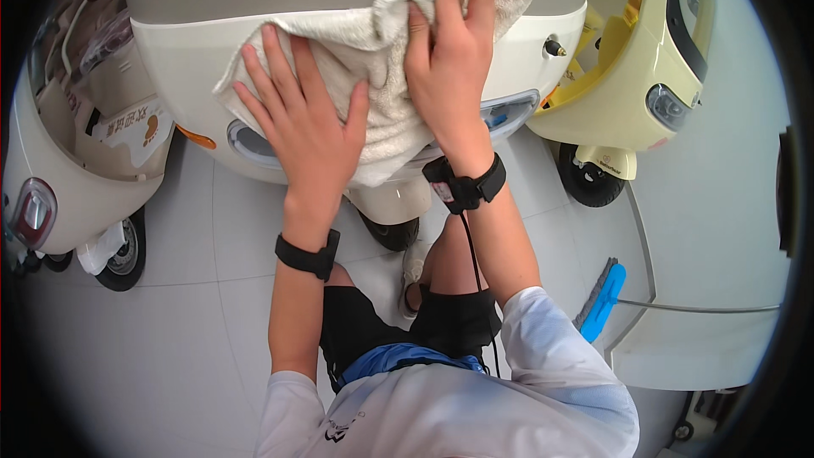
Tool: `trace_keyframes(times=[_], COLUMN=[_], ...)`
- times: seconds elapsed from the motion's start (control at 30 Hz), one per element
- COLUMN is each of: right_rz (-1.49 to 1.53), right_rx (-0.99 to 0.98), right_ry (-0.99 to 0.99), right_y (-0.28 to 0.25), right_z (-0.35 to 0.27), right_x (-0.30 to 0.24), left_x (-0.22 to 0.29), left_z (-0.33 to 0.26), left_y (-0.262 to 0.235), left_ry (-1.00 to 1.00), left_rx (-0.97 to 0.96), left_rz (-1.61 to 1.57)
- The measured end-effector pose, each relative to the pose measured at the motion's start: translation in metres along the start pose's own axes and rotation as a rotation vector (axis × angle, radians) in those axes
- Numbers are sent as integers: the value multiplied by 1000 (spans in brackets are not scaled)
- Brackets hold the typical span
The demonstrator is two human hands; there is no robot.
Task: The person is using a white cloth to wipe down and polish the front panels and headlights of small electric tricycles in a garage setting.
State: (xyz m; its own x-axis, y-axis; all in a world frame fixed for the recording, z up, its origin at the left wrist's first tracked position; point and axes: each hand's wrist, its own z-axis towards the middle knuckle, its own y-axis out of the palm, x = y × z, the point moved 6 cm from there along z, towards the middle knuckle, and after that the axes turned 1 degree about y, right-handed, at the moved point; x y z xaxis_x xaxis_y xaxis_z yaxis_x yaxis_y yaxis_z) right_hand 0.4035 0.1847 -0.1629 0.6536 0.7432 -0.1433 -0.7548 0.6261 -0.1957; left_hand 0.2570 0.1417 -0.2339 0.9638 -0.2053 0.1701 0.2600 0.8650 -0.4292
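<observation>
A white towel (386, 42) lies spread over the cream front of a small vehicle (186, 59) right before me. My left hand (305, 123) presses flat on the towel's lower left part, fingers spread. My right hand (449, 55) rests on the towel's upper right part, where the cloth bunches up between its fingers. Both wrists carry black bands, and a thin cable runs down from the right one. The vehicle's headlights (509, 110) show under the towel's edges.
A second cream vehicle (76, 161) stands at the left, a pale yellow one (644, 42) at the right, each with a dark wheel on the grey tiled floor (170, 331). A blue-headed brush (600, 301) lies on the floor at my right.
</observation>
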Motion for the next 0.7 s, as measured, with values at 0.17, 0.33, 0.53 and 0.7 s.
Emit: trace_keyframes(times=[0.17,0.33,0.53,0.7], right_rz=[-285,-352,-297,-223], right_rx=[-85,-154,-172,-176], right_ry=[80,267,294,300], right_y=[-8,-14,9,19], right_z=[-49,-114,-209,-251], right_x=[-6,-16,-24,-19], left_x=[-5,-9,-37,-56], left_z=[-10,-59,-148,-185], left_y=[7,19,48,76], left_ry=[-16,11,-148,-405], left_rx=[-12,-4,-120,-169], left_rz=[39,69,-215,-568])
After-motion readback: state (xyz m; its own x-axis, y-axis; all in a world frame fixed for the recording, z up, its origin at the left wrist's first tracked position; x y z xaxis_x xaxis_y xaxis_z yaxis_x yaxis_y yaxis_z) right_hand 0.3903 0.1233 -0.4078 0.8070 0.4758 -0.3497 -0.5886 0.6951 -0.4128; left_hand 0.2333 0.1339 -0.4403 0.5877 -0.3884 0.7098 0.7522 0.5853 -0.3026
